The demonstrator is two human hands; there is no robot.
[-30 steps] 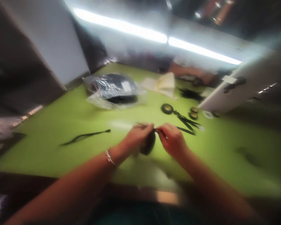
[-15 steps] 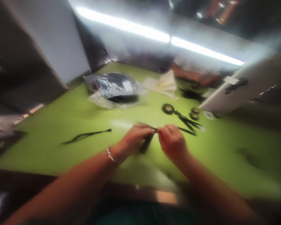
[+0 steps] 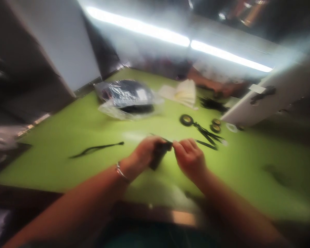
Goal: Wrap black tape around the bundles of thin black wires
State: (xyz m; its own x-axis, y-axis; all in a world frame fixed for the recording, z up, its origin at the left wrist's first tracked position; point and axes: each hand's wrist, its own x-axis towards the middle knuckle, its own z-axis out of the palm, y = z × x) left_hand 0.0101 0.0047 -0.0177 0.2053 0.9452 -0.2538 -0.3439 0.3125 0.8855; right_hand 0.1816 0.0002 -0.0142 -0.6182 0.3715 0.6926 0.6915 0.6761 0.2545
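A dark, flat, strap-like piece point(image 3: 157, 157), blurred, is held between the two hands, just above the near-middle part of the bright green tabletop point(image 3: 54, 172). The left hand point(image 3: 144, 150) is closed around it, and a wider part hangs below the fingers. The right hand point(image 3: 190, 156), close beside the left, has its fingertips pinched at the piece's right end. A silver-coloured bracelet point(image 3: 121, 171) circles the left wrist.

Left of the hands lies a thin black cord-like strip point(image 3: 98, 148). Beyond the right hand are a bundle of narrow black straps point(image 3: 200, 128), a black roll with a yellow centre point(image 3: 186, 120) and two smaller, similar rolls point(image 3: 215, 125), with a flat white ring point(image 3: 231, 127) beside them. Farther back rest a clear plastic bag with dark contents point(image 3: 126, 94) and a cream-coloured folded sheet point(image 3: 188, 92).
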